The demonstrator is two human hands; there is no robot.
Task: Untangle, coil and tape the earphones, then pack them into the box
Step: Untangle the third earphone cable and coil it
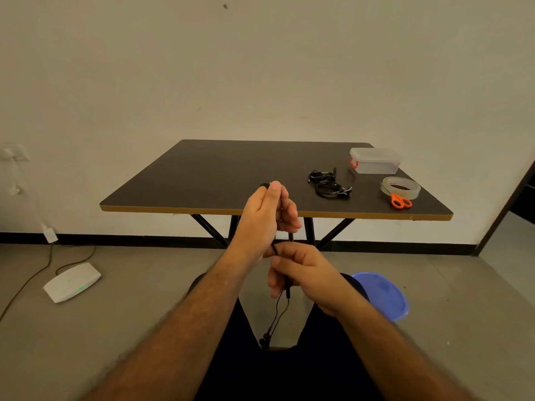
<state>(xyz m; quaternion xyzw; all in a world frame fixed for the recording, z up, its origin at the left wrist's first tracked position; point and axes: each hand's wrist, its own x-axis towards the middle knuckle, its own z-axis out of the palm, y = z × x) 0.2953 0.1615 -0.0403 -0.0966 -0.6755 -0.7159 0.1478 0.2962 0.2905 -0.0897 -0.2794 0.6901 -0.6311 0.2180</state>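
Black earphones (278,311) are stretched between my two hands, in front of the table's near edge. My left hand (265,215) is raised and pinches the upper end of the cable. Just below it, my right hand (301,270) is closed around the cable. The loose end with the earbuds (265,340) dangles between my knees. On the table (217,175), right of centre, lie two more bundles of black earphones (328,183). A clear plastic box (375,161) with an orange latch and its lid on stands at the far right corner.
A roll of clear tape (401,187) and orange-handled scissors (401,201) lie near the table's right edge. On the floor are a blue bowl (382,295) to my right and a white router (72,282) with cables to the left.
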